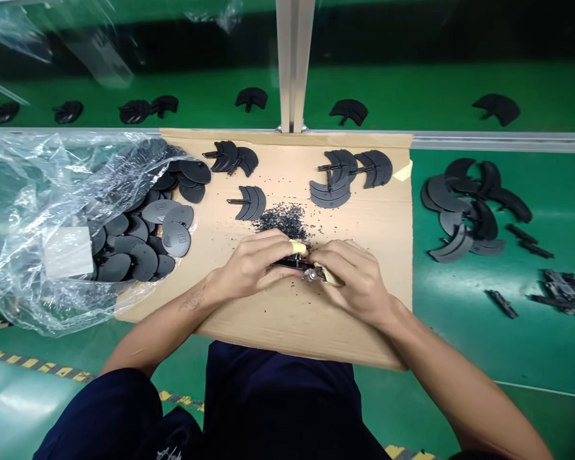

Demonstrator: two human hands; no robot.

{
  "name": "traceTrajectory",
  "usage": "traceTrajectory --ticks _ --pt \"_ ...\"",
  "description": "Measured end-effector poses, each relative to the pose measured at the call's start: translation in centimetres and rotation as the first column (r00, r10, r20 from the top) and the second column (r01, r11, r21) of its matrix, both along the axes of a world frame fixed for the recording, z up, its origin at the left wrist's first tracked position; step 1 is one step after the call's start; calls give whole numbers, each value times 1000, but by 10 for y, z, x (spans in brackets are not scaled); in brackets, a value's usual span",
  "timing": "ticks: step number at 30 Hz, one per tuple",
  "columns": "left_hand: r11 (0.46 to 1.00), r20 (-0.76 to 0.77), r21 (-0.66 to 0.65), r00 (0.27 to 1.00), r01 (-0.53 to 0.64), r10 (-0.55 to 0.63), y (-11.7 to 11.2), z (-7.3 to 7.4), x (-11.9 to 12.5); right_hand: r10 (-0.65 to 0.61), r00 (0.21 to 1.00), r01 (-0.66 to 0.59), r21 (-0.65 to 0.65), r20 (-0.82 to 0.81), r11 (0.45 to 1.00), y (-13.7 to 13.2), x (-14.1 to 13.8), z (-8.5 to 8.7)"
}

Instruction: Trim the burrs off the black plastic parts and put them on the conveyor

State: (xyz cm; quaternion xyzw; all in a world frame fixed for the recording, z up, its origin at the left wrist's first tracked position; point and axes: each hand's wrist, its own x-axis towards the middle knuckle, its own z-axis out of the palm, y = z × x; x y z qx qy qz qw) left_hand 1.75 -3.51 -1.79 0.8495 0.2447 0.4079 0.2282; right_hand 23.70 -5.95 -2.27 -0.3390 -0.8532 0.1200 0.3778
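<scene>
Over the middle of the cardboard sheet, my left hand is closed on a thin black plastic part. Yellow tape or a cover wraps one of its fingertips. My right hand meets it from the right, fingers curled around a small metal tool that looks like nippers; most of the tool is hidden in the grip. Its metal end is close to the black part; whether they touch I cannot tell. Just beyond both hands lies a heap of tiny black plastic bits.
A clear plastic bag spills black oval discs at left. Crescent-shaped black pieces lie on the cardboard's far side. More curved pieces and narrow black parts rest on the green table at right. A metal post stands behind.
</scene>
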Motion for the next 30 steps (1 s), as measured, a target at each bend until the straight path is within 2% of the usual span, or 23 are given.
traceTrajectory --ticks 6,18,24,30 --pt "998 74 20 996 -56 55 -7 -3 3 14 1000 -14 -33 -5 999 0 0 2" --pt "987 50 3 986 -159 158 -13 -2 5 21 1000 -23 -76 -16 997 0 2 2" --pt "992 23 -30 992 -124 125 -13 -3 4 33 999 -33 -31 -13 999 0 2 3" --pt "993 36 1 993 -115 115 -12 -4 4 32 999 -32 -38 9 999 1 3 1"
